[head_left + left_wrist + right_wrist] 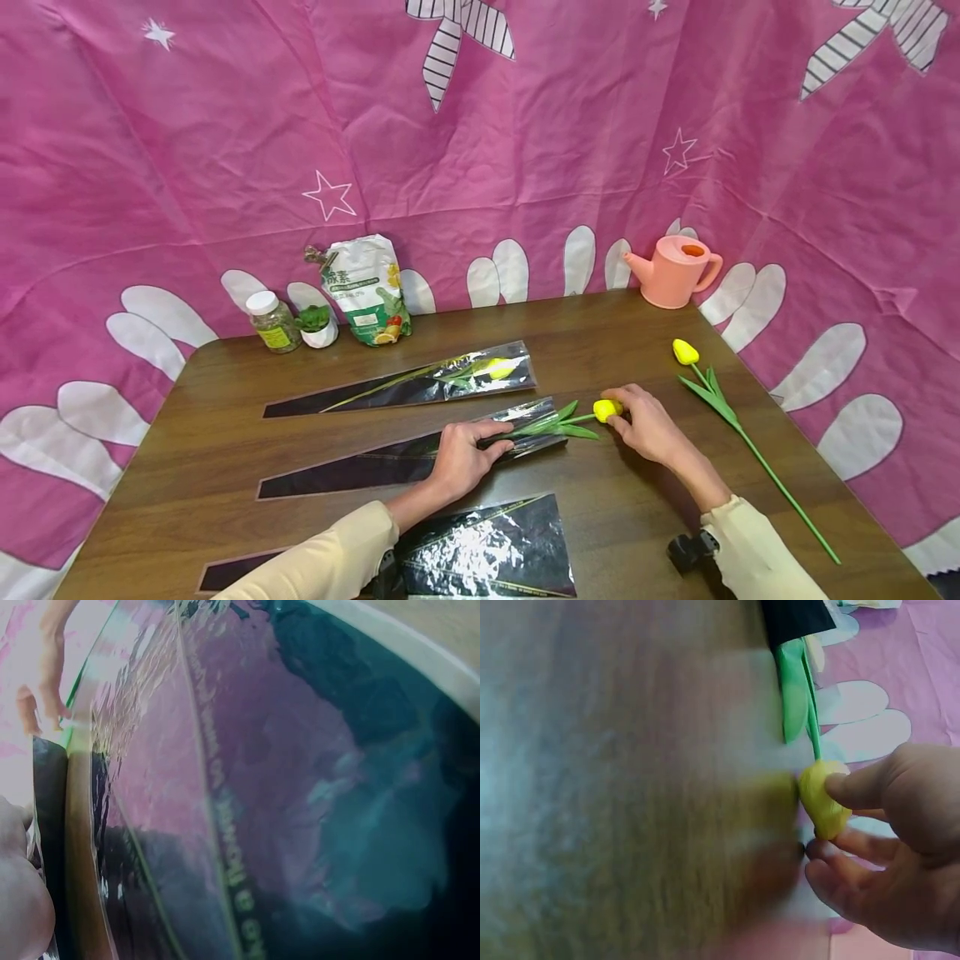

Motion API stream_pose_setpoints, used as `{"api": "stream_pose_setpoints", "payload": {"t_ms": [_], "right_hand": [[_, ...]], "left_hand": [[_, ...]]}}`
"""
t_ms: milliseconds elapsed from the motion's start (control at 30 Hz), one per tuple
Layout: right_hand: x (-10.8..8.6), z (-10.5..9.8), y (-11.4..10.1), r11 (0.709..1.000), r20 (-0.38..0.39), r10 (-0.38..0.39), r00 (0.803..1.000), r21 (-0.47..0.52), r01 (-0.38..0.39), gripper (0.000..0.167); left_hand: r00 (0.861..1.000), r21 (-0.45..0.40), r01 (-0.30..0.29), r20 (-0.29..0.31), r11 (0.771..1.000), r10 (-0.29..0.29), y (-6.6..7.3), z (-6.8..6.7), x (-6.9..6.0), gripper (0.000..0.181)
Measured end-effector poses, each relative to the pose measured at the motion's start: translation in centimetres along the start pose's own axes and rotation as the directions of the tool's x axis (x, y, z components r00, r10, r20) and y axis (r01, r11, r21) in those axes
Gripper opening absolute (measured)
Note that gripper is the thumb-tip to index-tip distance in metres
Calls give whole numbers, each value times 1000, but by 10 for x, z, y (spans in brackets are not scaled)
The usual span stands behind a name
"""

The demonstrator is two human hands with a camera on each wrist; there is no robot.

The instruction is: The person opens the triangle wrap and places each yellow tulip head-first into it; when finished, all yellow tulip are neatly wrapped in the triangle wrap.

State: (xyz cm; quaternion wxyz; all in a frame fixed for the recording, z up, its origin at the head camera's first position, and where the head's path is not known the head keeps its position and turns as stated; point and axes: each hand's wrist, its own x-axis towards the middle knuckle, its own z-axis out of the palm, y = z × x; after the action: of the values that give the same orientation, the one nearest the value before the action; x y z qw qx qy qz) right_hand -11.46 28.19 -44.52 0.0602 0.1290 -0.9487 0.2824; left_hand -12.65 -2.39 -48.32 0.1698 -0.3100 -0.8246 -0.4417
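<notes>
A yellow tulip point(603, 410) lies with its stem inside the middle clear-and-black flower sleeve point(345, 468); its bloom and leaf tips stick out of the wide end. My right hand point(651, 427) pinches the bloom between thumb and fingers, seen closer in the right wrist view at the yellow bloom point(821, 802). Near the sleeve's opening, my left hand point(461, 460) grips the sleeve with thumb and index finger. Behind it lies another sleeve point(405, 390) with a yellow tulip inside. A flat sleeve point(487, 546) lies in front, partly under the left forearm.
A loose yellow tulip point(738, 425) lies along the right side of the wooden table point(600, 333). At the back stand a lidded jar point(273, 323), a small potted plant point(318, 327), a white-and-green pouch point(367, 292) and a pink watering can point(671, 273). A pink curtain hangs behind.
</notes>
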Motion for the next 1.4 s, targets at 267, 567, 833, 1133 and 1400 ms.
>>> {"api": "stream_pose_setpoints", "payload": {"t_ms": [267, 567, 833, 1133, 1400], "right_hand": [[0, 4, -7, 991, 10, 25, 1000, 131, -26, 33], [0, 22, -11, 961, -36, 21, 999, 275, -10, 24], [3, 33, -17, 899, -3, 75, 997, 433, -67, 19], [7, 40, -25, 872, -6, 116, 993, 479, -99, 16], [7, 41, -30, 844, 67, 121, 990, 517, -139, 15]], "left_hand": [[1000, 2, -1, 12, 1000, 1, 1, -2, -1, 22], [1000, -3, -23, 18, 1000, 23, 0, -1, -2, 22], [999, -25, -45, 10, 999, 45, 0, 1, -1, 24], [999, -19, -37, 16, 999, 37, 3, 1, 1, 24], [999, -12, -31, 20, 999, 31, 3, 0, 1, 24]]}}
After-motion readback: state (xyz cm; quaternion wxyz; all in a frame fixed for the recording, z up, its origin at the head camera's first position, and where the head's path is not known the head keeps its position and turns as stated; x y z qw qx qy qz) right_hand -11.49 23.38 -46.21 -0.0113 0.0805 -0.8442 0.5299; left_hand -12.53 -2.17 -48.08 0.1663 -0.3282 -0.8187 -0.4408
